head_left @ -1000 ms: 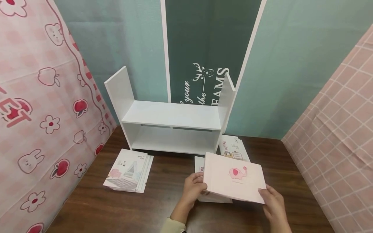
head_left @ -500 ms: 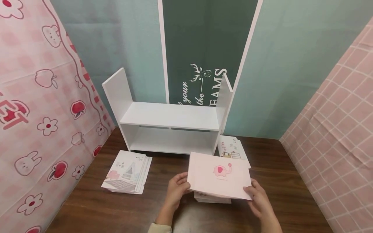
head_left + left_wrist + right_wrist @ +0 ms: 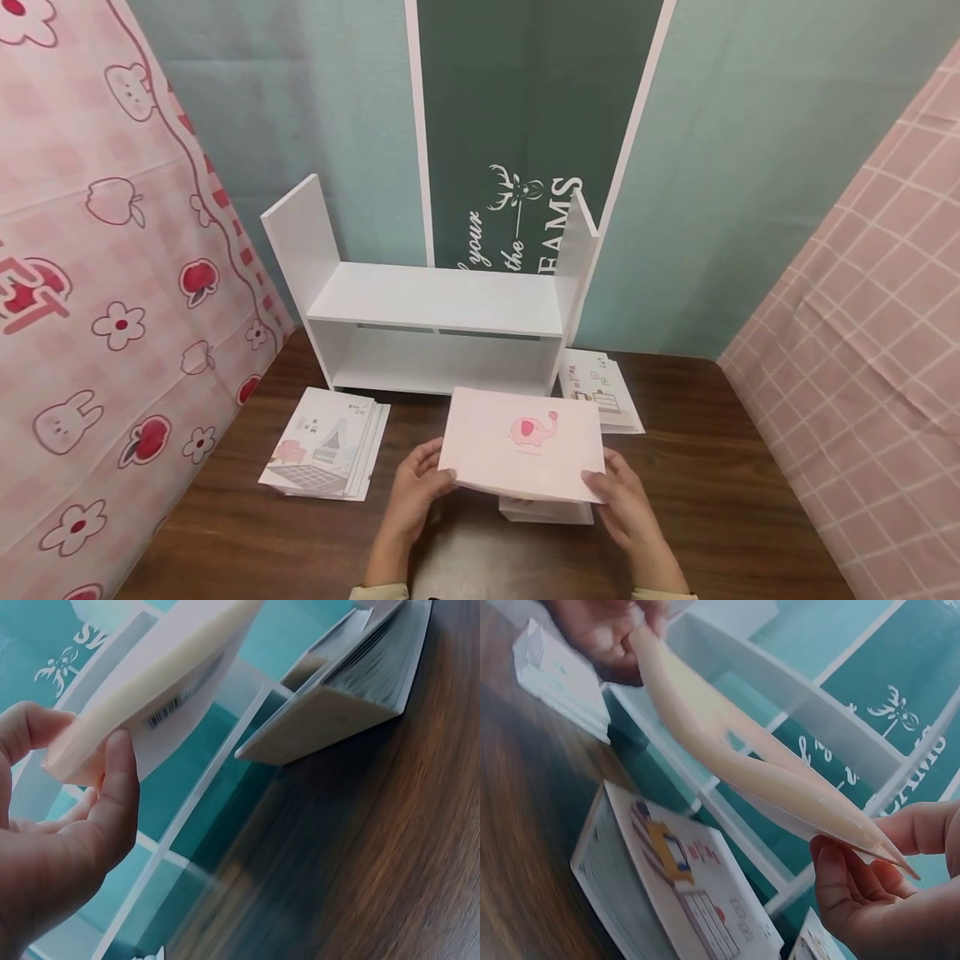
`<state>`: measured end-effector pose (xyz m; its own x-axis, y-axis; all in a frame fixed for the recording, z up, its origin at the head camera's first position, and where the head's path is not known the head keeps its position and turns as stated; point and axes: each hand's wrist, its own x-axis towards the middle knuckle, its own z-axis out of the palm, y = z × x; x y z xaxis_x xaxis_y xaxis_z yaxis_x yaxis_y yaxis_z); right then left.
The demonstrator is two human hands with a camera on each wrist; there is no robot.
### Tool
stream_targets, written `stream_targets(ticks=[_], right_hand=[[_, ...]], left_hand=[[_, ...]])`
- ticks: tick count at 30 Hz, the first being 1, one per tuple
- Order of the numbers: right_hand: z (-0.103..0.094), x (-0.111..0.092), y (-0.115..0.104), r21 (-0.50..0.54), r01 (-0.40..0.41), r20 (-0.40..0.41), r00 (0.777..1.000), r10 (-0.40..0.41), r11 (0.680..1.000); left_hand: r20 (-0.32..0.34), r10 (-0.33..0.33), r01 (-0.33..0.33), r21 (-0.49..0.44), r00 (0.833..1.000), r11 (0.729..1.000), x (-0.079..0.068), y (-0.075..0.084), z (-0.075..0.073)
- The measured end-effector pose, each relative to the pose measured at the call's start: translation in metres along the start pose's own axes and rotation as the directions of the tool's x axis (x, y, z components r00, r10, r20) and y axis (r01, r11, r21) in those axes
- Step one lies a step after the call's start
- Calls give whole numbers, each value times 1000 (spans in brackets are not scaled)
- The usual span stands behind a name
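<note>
A pink notebook [image 3: 487, 446] with an elephant on its cover is held above the table in both hands, tilted toward the head camera. My left hand [image 3: 415, 496] pinches its lower left corner, thumb on the cover. At the opposite corner my right hand [image 3: 624, 500] grips it the same way. Beneath, a barcode shows on the back in the left wrist view. The notebook [image 3: 727, 754] bows slightly between the hands, its cream page edges facing the right wrist camera. Under it lies a white picture-covered book pile [image 3: 547, 511], mostly hidden in the head view.
A white two-tier shelf [image 3: 442, 296] stands behind the notebook, with no books on its visible boards. To the left lies a pile of white books [image 3: 322, 442]; another pile [image 3: 600, 392] sits by the shelf's right side. Patterned cloths hang at both sides of the wooden table [image 3: 720, 500].
Both hands have carried the pink notebook leftward, from over the right side to in front of the shelf. More of the back right book pile now shows.
</note>
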<state>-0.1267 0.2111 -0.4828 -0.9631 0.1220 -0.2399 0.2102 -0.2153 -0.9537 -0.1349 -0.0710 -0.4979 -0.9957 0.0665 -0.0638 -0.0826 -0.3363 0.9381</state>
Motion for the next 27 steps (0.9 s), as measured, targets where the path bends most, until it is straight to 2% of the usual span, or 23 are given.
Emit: stream_targets(ticks=[5,14,19,27], right_hand=[[14,1,0,135,-4,34,999,0,991],[32,1,-4,220,-37,79,997,20,975],[42,1,-12,231,-46,115,993,19,972],[50,-4,-30,214,-16,141,990,-15,977]], left_hand=[[-37,14,-14,-15,999,1000,-1,4,-11],[-64,46,-47,-13,997,999,-2,15,-27],[-76,67,-68,-13,995,998,-1,26,-33],[-47,110,-110,2,993,994,-3,45,-33]])
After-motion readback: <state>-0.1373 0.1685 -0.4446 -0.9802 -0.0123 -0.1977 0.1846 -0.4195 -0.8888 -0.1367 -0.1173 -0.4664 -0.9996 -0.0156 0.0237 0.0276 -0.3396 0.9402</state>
